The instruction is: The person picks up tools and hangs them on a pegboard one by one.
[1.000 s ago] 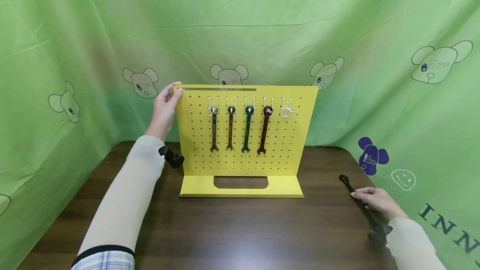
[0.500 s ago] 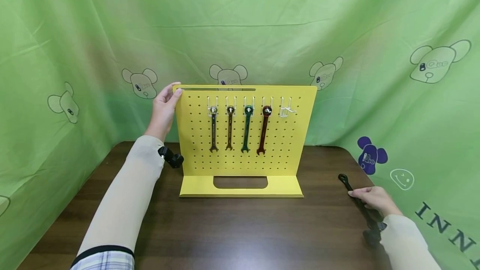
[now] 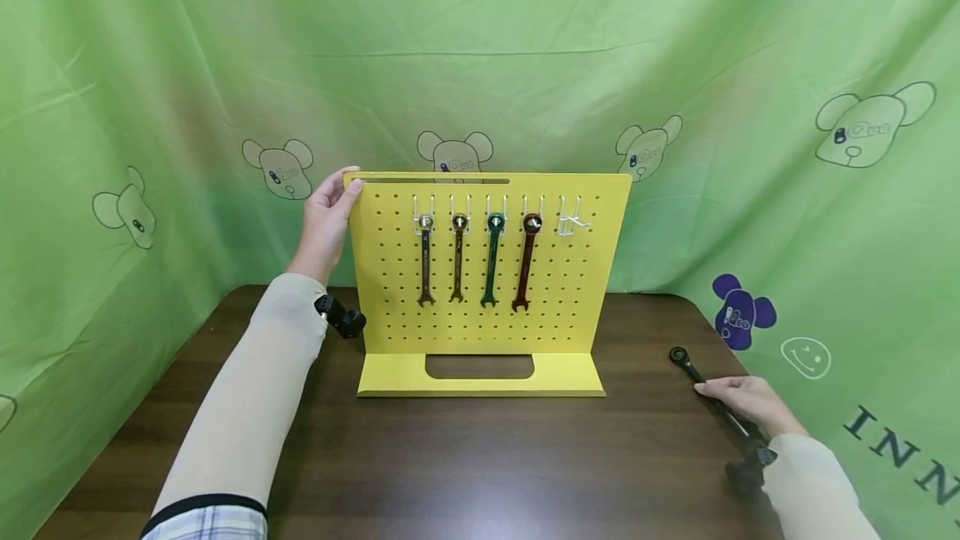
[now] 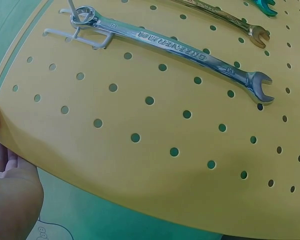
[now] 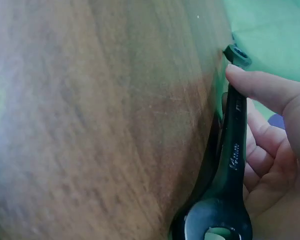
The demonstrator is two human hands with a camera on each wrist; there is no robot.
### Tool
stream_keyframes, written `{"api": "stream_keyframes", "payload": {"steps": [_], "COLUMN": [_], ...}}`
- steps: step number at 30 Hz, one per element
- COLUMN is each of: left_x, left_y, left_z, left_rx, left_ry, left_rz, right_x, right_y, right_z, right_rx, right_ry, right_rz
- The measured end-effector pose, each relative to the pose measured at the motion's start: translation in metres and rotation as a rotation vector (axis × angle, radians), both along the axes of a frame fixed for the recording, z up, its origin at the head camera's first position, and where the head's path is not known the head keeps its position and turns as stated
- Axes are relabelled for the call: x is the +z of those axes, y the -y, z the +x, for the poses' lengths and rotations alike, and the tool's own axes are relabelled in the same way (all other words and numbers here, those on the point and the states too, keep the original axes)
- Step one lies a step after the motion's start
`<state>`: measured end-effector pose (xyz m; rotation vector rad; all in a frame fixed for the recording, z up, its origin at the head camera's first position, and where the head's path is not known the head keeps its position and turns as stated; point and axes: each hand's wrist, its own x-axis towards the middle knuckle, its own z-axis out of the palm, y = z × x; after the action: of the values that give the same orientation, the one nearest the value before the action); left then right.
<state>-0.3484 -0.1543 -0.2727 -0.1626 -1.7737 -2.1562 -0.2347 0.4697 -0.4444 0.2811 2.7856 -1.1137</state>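
My left hand point(image 3: 324, 219) grips the upper left corner of a yellow pegboard point(image 3: 555, 298), thumb in front and fingers behind. Over at the right, my right hand point(image 3: 750, 402) pinches the shaft of a black combination wrench point(image 3: 688, 367) just above the table. Its ring end points away, toward the back. In the right wrist view, the thumb point(image 5: 262, 87) presses on the shaft near the ring end; the wrench's near end is cut off by the frame. On the board hang a silver wrench point(image 3: 426, 261), a gold one point(image 3: 458, 261), a green one point(image 3: 492, 261) and a red one point(image 3: 527, 263).
A bare white hook point(image 3: 573, 223) sits right of the red wrench. The pegboard's flat yellow base point(image 3: 480, 387) stands on the dark wooden table point(image 3: 465, 457). A green printed curtain point(image 3: 525, 65) surrounds the table's back and sides.
The black wrench has turned in my right hand, so its ring end now faces up more and lies slightly farther left. My left hand keeps its grip on the board corner.
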Motion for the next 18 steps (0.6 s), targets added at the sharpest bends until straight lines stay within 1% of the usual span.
{"api": "stream_keyframes", "payload": {"steps": [5,11,15,18], "left_x": [0.001,0.001,0.001,0.001], "left_y": [0.0,0.0,0.001,0.001], "left_z": [0.001,0.001,0.001,0.002], "left_rx": [-0.007,-0.01,-0.009,-0.009], "left_ry": [0.0,0.0,0.004,0.01], "left_rz": [0.005,0.001,-0.009,-0.015], "right_x": [-0.001,0.001,0.004,0.006], "right_y": [0.0,0.001,0.004,0.01], "right_z": [0.004,0.006,0.009,0.012], "right_rx": [-0.003,0.014,0.023,0.026], "right_ry": [-0.009,-0.016,-0.006,-0.003], "right_rz": [0.003,-0.03,-0.073,-0.145]}}
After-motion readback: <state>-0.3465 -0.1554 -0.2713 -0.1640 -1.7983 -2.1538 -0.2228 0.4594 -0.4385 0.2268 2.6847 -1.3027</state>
